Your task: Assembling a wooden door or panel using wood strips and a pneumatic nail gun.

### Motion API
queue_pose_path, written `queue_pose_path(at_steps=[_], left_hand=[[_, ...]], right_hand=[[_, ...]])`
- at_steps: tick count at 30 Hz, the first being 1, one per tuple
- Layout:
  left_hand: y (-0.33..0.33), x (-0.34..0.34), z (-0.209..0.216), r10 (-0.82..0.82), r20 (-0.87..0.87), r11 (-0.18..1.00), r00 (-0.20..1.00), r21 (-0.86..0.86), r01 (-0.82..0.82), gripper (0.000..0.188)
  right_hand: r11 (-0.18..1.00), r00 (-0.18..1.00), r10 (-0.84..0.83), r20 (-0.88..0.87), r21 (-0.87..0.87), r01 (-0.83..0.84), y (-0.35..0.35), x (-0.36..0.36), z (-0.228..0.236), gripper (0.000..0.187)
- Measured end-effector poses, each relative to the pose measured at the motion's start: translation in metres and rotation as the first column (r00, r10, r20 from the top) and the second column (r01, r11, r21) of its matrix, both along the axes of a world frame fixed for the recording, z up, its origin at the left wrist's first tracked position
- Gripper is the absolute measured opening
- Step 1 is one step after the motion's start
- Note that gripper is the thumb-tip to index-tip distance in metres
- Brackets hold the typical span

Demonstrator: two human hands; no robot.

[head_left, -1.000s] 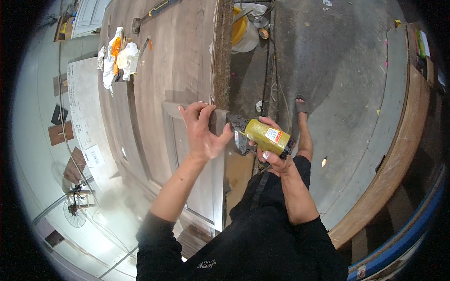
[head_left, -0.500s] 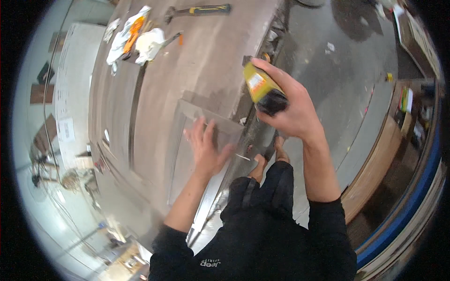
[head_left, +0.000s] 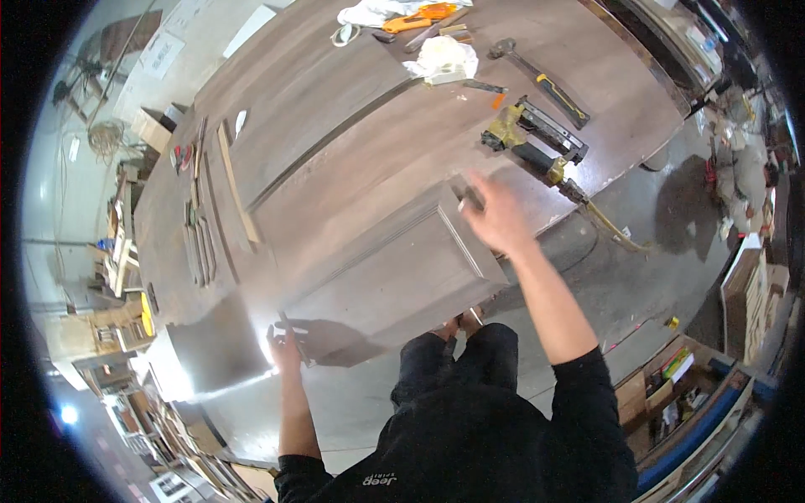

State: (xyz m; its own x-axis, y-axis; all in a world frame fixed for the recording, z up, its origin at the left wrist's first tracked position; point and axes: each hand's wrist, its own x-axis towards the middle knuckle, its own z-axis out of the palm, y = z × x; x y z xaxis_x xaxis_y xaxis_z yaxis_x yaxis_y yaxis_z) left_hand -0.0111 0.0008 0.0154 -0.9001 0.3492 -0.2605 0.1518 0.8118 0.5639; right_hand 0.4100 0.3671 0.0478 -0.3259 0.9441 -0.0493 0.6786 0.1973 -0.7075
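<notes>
A brown framed panel like a cabinet door (head_left: 394,251) lies on the large brown work surface, close in front of me. At its left end my left hand (head_left: 286,350) closes on the edge, the fingers partly blurred. My right hand (head_left: 496,216) is at the far right corner of the panel, thumb and fingers apart and smeared by motion; whether it touches the corner I cannot tell. Beyond that hand a yellow and black nail gun (head_left: 537,144) lies on its side, its hose (head_left: 616,226) hanging over the table's edge.
A hammer (head_left: 541,84), a crumpled white cloth (head_left: 444,59) and an orange utility knife (head_left: 408,23) lie farther back. Wood strips (head_left: 237,184) and several dark slim pieces (head_left: 199,243) are at the left. An open box of supplies (head_left: 671,394) stands at the lower right.
The nail gun has left my right hand and now lies on the table. My left hand has moved from the panel's surface to its left end. The view has turned.
</notes>
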Motion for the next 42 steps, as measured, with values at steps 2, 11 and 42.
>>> queue_pose_path(at_steps=[2, 11, 42], left_hand=[[0.004, -0.009, -0.007, 0.075, 0.014, 0.996, 0.997, 0.056, -0.076, 0.081], [0.149, -0.029, -0.035, -0.314, -0.096, 0.936, 0.945, 0.133, 0.325, 0.072], [0.242, 0.384, 0.012, -0.885, -0.453, 0.207, 0.104, -0.183, 0.961, 0.059]], right_hand=[[0.999, 0.999, 0.045, 0.008, 0.010, -0.045, -0.033, -0.014, -0.012, 0.067], [0.919, 0.911, -0.392, -0.131, -0.114, 0.379, -0.118, 0.071, -0.017, 0.058], [0.962, 0.954, -0.142, -0.263, 0.191, 0.196, 0.060, 0.108, 0.018, 0.081]])
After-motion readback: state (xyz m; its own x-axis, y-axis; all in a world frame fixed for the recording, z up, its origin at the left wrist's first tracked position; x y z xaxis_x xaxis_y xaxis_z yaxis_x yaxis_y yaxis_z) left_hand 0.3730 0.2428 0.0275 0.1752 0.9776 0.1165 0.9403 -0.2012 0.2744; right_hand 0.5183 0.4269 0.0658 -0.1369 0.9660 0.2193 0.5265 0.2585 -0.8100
